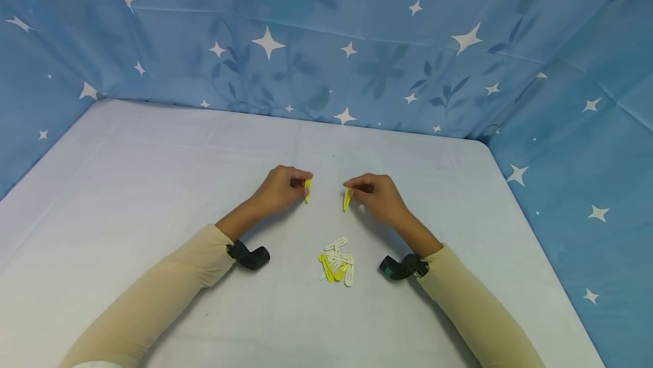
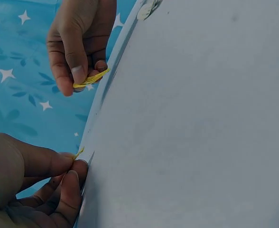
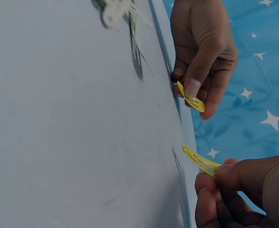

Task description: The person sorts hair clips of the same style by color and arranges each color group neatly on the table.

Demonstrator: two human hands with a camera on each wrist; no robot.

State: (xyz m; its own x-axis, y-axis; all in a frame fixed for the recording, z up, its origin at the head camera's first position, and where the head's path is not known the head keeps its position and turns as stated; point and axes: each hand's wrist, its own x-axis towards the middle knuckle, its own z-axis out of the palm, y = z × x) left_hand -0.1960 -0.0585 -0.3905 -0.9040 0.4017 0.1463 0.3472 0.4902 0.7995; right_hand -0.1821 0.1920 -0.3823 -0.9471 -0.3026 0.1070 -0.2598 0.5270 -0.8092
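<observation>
My left hand [image 1: 283, 188] pinches a yellow snap hair clip [image 1: 308, 191] between thumb and fingertips, its narrow end pointing down. Across a short gap, my right hand [image 1: 376, 195] pinches a second yellow snap hair clip [image 1: 347, 200] in the same way, tilted slightly. In the right wrist view the slotted body of the right hand's clip [image 3: 199, 160] shows well beyond the fingertips. Nearer to me, between the two forearms, lies a loose pile of white hair clips [image 1: 349, 275] with a few yellow hair clips [image 1: 326, 269] among them.
A white cloth covers the table [image 1: 168, 186]. Blue curtains [image 1: 306, 73] with white stars hang along its far edge and both sides. Each wrist wears a black camera, the left camera [image 1: 250, 256] and the right camera [image 1: 403, 267], flanking the pile.
</observation>
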